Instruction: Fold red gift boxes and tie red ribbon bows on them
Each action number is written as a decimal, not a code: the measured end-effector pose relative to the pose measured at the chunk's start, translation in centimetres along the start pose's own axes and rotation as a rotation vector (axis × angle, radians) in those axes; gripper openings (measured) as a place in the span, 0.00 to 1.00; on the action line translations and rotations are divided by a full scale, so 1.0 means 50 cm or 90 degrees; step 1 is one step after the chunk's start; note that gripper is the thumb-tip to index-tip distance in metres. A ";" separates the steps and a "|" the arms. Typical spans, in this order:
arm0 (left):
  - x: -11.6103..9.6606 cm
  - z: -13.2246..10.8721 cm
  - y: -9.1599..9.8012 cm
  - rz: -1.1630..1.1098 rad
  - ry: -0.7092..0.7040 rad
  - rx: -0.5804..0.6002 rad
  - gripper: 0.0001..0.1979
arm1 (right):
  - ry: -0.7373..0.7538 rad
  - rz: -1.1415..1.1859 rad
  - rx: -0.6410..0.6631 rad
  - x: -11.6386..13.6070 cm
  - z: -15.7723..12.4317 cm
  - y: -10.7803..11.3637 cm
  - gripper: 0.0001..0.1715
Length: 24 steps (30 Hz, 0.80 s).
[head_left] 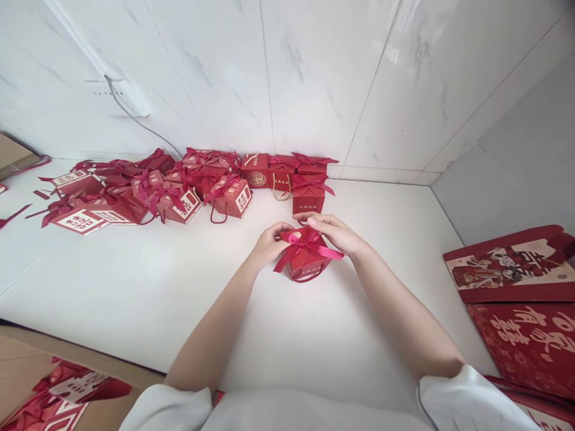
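A small red gift box (pixel 305 263) with a pink ribbon bow on top and a red cord handle at its near side stands on the white table (pixel 179 299). On its left side my left hand (pixel 272 244) is closed on the box, thumb by the bow. From the right, my right hand (pixel 332 230) reaches over the far edge of the same box, fingers together beside the bow; the fingertips of both hands partly hide the box's far side. Just beyond my hands sits another red box (pixel 308 194) with a bow.
Several ribboned red boxes (pixel 231 194) stretch along the marble-patterned wall (pixel 314 78) to the left. Large red printed bags (pixel 516 263) lean at the right edge. A cardboard box (pixel 27 344) with red packages is at lower left. A cable (pixel 144 127) hangs from the socket.
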<state>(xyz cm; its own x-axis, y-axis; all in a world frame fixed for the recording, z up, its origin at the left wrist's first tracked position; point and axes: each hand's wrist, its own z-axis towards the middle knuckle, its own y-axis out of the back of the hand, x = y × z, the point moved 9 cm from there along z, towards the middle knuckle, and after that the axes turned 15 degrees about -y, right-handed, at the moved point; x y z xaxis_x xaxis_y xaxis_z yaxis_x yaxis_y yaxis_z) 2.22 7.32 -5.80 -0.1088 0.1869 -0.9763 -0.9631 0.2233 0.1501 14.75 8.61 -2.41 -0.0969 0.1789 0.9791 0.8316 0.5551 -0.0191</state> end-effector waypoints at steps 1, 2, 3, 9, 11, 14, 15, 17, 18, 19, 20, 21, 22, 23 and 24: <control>-0.002 0.000 -0.002 0.003 -0.003 0.003 0.18 | 0.000 0.016 0.004 -0.002 0.002 -0.003 0.23; -0.005 0.001 -0.004 0.004 -0.008 0.005 0.18 | -0.003 0.036 0.011 -0.004 0.004 -0.007 0.23; -0.007 0.002 -0.005 0.007 -0.012 0.004 0.17 | -0.007 0.057 0.020 -0.006 0.005 -0.012 0.24; -0.008 0.009 -0.017 0.001 0.003 0.009 0.18 | -0.004 0.158 0.049 -0.002 0.004 -0.021 0.30; -0.010 0.013 -0.017 -0.009 -0.002 0.009 0.18 | 0.000 0.153 0.040 -0.001 0.006 -0.016 0.29; -0.016 0.019 -0.011 -0.015 -0.013 0.003 0.18 | -0.005 0.099 0.004 0.003 0.002 0.002 0.26; -0.017 0.019 -0.008 -0.011 -0.014 -0.003 0.18 | -0.004 0.069 -0.003 0.009 -0.004 0.009 0.25; -0.017 0.016 -0.001 0.000 -0.017 -0.021 0.17 | 0.006 -0.006 0.002 0.029 -0.024 0.016 0.24; -0.016 0.012 0.003 0.007 -0.017 -0.032 0.17 | 0.012 -0.050 0.010 0.040 -0.037 0.017 0.24; -0.014 0.007 0.007 0.014 -0.014 -0.043 0.17 | 0.016 -0.095 0.020 0.049 -0.050 0.016 0.25; -0.012 0.002 0.009 0.020 -0.010 -0.050 0.17 | 0.017 -0.142 0.021 0.057 -0.063 0.015 0.26; -0.009 -0.005 0.009 0.021 -0.004 -0.054 0.16 | 0.012 -0.191 0.018 0.060 -0.073 0.012 0.26; -0.006 -0.012 0.009 0.017 0.003 -0.056 0.16 | 0.006 -0.240 0.005 0.061 -0.081 0.010 0.27; -0.003 -0.018 0.007 0.006 0.010 -0.056 0.16 | -0.001 -0.285 -0.014 0.060 -0.087 0.007 0.28; -0.001 -0.024 0.004 -0.011 0.015 -0.053 0.15 | -0.007 -0.325 -0.038 0.057 -0.089 0.005 0.28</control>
<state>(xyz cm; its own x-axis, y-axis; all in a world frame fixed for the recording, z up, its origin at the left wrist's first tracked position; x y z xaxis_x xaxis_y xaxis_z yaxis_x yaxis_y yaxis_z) 1.73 6.23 -5.91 -0.0975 0.1608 -0.9822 -0.9819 0.1456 0.1213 17.10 5.61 1.30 -0.5040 -0.0941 0.8586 0.7065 0.5269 0.4725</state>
